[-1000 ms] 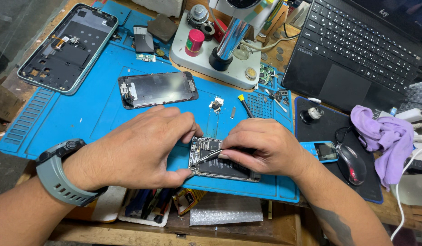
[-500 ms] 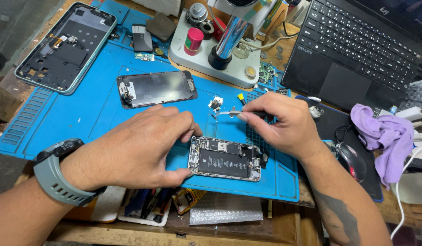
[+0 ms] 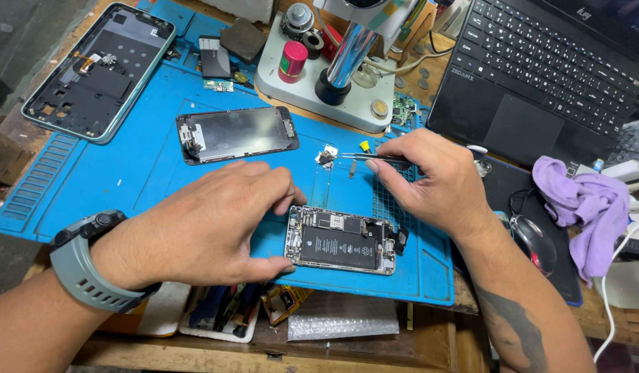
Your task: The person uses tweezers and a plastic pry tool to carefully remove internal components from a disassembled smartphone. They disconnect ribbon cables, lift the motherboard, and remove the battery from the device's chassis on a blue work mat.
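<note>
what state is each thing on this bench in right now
opened phone: back up, internals and battery exposed, flat on the blue mat
left hand: resting at the phone's left end, steadying it
right hand: pinching tweezers, tips over a small metal part
detached screen: lying flat, apart from the phone
phone housing: empty, open side up
laptop: lid open
purple cloth: crumpled

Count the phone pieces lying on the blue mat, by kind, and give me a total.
Opened phone with battery showing, steadied by the left hand: 1
Detached screen panel: 1
Empty phone housing, on the blue mat: 1
Total: 3
</note>
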